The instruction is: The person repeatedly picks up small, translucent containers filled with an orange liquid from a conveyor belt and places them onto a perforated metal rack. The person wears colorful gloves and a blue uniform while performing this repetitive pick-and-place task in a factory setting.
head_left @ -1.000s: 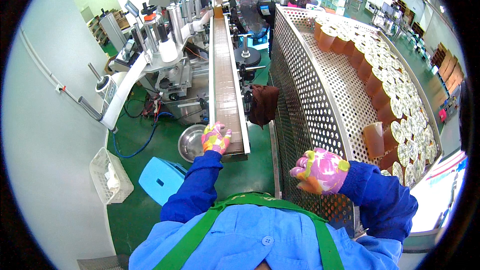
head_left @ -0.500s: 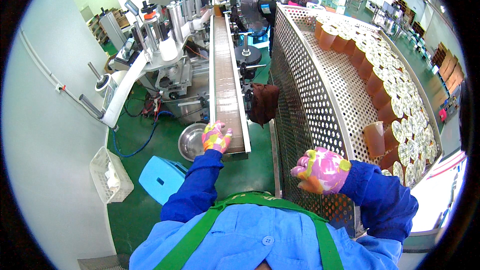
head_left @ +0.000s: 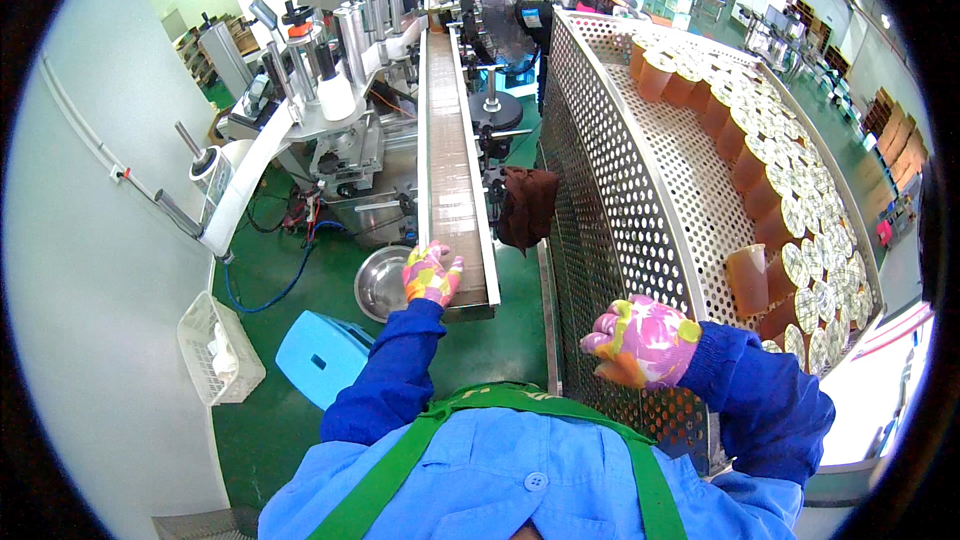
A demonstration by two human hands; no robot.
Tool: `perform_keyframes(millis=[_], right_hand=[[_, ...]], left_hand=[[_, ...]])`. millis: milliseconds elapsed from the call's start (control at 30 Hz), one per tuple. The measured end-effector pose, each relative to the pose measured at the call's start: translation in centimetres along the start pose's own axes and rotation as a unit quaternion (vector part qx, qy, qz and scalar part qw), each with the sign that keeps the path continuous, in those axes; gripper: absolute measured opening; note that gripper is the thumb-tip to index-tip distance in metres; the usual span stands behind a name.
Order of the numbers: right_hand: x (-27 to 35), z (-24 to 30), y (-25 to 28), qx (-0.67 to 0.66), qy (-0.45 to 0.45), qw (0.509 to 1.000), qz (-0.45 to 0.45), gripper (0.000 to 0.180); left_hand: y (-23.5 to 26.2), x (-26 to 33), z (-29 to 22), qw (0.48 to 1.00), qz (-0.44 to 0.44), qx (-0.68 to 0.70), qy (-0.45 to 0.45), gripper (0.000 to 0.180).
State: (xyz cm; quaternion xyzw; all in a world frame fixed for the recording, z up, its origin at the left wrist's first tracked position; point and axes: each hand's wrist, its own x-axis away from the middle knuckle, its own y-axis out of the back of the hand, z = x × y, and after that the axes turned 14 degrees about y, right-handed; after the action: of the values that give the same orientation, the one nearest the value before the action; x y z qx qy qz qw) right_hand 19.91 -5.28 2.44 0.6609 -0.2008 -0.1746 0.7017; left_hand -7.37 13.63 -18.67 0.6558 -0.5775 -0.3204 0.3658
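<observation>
My left hand point(head_left: 433, 275), in a patterned pink and yellow glove, rests at the near end of a narrow conveyor point(head_left: 452, 140), on its left rail. Its fingers are apart and hold nothing. To the right, my right hand point(head_left: 645, 342), gloved alike, is curled into a loose fist above the near side wall of a perforated metal tray table point(head_left: 640, 170); no object shows in it. Many brown-filled cups with printed lids point(head_left: 790, 210) crowd the tray's far right side. One brown cup point(head_left: 748, 280) lies on its side, nearest to my right hand.
Left of the conveyor stands a labelling machine point(head_left: 340, 105) with a white label web. A steel bowl point(head_left: 384, 283), a blue stool point(head_left: 323, 358) and a white basket point(head_left: 222, 350) are on the green floor. A black fan point(head_left: 498, 12) and a brown cloth point(head_left: 527, 207) sit between conveyor and tray.
Both my hands stay where they were. In the background, a person in white has shifted posture slightly, and the amber item at the conveyor's far end is less visible.
</observation>
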Motion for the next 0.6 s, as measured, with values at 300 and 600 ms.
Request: perform_keyframes(millis=[300,600], right_hand=[[8.9,-11.7,2.4,0.112,-0.341,0.886,-0.293,0.036],[18.4,-13.8,-2.5,0.017,-0.624,0.769,0.136,0.074]], left_hand=[[0.6,0.4,0.1,1.0,-0.002,0.017,0.018,0.037],[0.2,0.2,0.5,1.0,-0.024,0.009,-0.009,0.033]])
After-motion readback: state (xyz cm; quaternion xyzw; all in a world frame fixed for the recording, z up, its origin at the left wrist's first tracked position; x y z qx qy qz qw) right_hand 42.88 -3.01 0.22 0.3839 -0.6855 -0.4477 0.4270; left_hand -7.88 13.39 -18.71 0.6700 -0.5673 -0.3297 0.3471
